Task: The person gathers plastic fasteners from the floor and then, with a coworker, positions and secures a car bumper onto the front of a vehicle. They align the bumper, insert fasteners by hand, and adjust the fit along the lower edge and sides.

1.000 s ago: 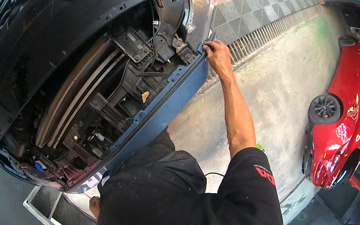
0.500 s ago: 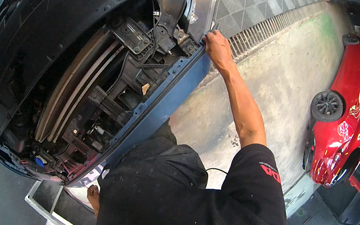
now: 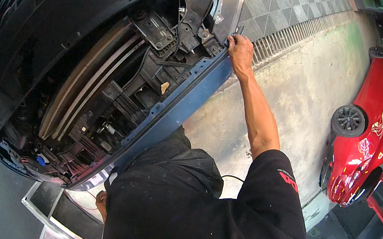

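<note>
A long blue car bumper cover [image 3: 189, 104] runs across the open front end of a car, with my body close against its outer side. My right hand [image 3: 241, 55] is closed over the bumper's far upper corner, fingers curled on the edge. My left hand [image 3: 101, 204] is low by the near end of the bumper, partly hidden by my black shirt. Its fingers look curled, but what they hold is hidden. Behind the bumper lie black plastic brackets [image 3: 152, 66] and curved radiator edges [image 3: 90, 81]. A small tan piece [image 3: 164, 87] sits among the brackets.
The car's dark raised hood underside [image 3: 30, 29] fills the left. A red car [image 3: 355, 145] stands at right across the concrete floor [image 3: 302, 87]. Slatted drain grating [image 3: 295, 36] and checkered floor tiles [image 3: 278, 15] lie beyond my right hand. A pale-framed panel [image 3: 39, 213] is at lower left.
The view has shifted, so the car front and bumper appear farther right and slightly turned. My right hand stays on the bumper corner; my left hand stays low near the other end.
</note>
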Demonstrator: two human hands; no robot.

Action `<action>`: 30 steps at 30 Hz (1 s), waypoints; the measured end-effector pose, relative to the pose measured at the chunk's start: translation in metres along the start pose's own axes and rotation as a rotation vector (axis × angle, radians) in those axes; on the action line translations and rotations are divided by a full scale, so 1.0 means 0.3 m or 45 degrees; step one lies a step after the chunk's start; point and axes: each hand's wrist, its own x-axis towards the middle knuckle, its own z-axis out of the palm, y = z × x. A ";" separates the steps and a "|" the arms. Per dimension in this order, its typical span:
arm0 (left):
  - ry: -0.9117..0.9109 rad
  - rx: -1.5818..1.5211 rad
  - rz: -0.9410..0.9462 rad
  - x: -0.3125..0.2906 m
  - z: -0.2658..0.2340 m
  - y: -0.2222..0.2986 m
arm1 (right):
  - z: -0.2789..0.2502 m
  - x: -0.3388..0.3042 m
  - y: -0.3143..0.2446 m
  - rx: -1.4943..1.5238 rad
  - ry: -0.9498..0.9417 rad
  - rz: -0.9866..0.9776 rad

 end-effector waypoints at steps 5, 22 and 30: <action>0.014 -0.006 -0.006 -0.006 0.034 -0.018 | -0.004 -0.011 -0.025 0.002 -0.007 -0.083; -0.003 0.024 0.012 0.033 0.021 0.032 | -0.004 -0.051 -0.047 0.143 0.131 0.017; -0.026 0.057 0.022 0.054 -0.002 0.072 | -0.005 -0.064 -0.018 0.090 0.078 -0.058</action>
